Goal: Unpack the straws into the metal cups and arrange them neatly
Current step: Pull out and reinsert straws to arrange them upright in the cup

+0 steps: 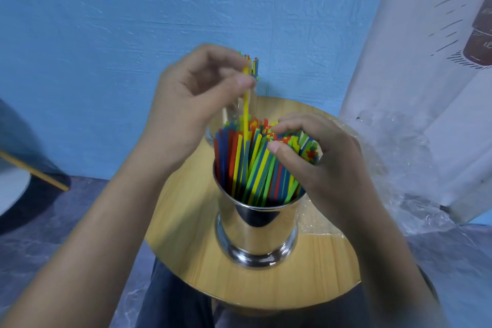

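A shiny metal cup (257,234) stands on the round wooden table (186,221), packed with red, yellow, green and blue straws (255,165). My left hand (194,98) pinches one yellow straw (246,112) and holds it upright, its lower end among the others. My right hand (314,157) rests on the straw tops at the cup's right side, fingers curled over them. Behind my left hand a second cup (213,133) is mostly hidden; more straws (254,66) stick up above it.
Crumpled clear plastic wrap (394,157) lies on the table's right side and hangs over its edge. A blue wall is close behind, a white printed cloth (426,61) hangs at the right. My knees are under the table's near edge.
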Motion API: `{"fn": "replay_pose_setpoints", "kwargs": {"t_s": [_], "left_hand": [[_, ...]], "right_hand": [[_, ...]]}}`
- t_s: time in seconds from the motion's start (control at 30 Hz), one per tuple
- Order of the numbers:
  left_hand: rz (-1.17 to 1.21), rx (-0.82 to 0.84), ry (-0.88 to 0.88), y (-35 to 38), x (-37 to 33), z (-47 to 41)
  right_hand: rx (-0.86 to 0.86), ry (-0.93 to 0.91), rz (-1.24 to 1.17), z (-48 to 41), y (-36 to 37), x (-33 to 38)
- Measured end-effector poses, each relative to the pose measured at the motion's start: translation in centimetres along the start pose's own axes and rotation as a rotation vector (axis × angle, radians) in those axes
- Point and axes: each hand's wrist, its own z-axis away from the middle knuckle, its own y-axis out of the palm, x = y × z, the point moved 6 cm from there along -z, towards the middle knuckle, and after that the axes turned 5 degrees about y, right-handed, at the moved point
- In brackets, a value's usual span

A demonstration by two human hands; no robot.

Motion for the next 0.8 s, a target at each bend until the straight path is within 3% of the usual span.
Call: {"fn": "replay_pose_setpoints", "kwargs": {"t_s": [0.2, 0.3, 0.47, 0.6, 0.8], "left_hand": [[0.261, -0.45, -0.07, -4.1, 0.8, 0.4], [0.4, -0.545, -0.147, -5.0, 2.2, 1.3], [0.442, -0.56, -0.252, -3.9, 3.9, 3.4], [0.26, -0.534, -0.249, -4.1, 4.3, 4.2], [-0.151, -0.204, -0.188, -2.4, 4.0, 4.4]], "right_hand": [[0.008, -0.008, 0.118, 0.2, 0.2, 0.3], [0.009, -0.014, 0.087, 0.3, 0.2, 0.5], [-0.012, -0.039, -0.044, 0.0, -0.1, 0.8], [-0.032, 0.025, -0.344, -0.2, -1.3, 0.1], [-0.156, 0.094, -0.655, -0.2, -2.6, -1.2]]}}
